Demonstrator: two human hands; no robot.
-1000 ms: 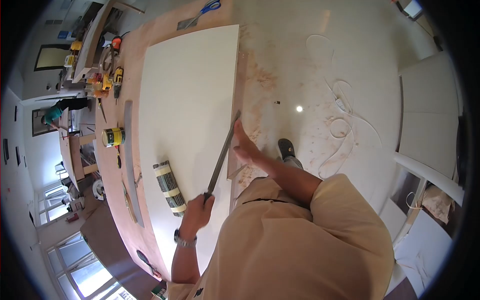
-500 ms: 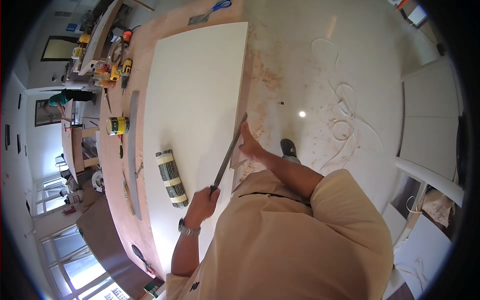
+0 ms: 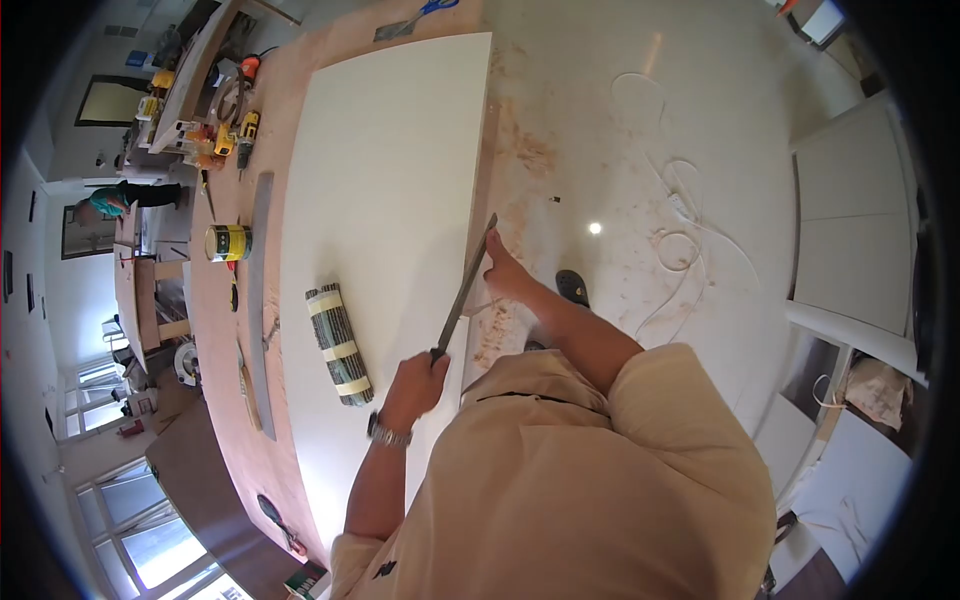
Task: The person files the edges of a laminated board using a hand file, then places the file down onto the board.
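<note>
My left hand [image 3: 412, 392], with a watch on its wrist, is closed around the handle end of a long flat metal file [image 3: 464, 300]. At the file's far end, my right hand [image 3: 508, 276] grips near the tip with its thumb up along the metal. The file lies slanted over the long edge of a large cream-white board [image 3: 390, 170]. Both hands are close to this edge, the left above the board's face and the right just beyond it. A rolled bundle [image 3: 338, 345] bound with pale tape rests on the board to the left of my left hand.
Beside the board on the wooden tabletop [image 3: 225, 330] are a tin can [image 3: 228, 243], a grey strip [image 3: 262, 300], a yellow drill [image 3: 247, 138] and blue-handled scissors [image 3: 437, 6]. Sawdust and a white cable [image 3: 680, 205] lie on the floor. Another person [image 3: 125, 198] stands at a far bench.
My left hand and the file have shifted slightly up and right along the file's length, across the board's edge. The view has shifted a little too. Both hands keep their hold.
</note>
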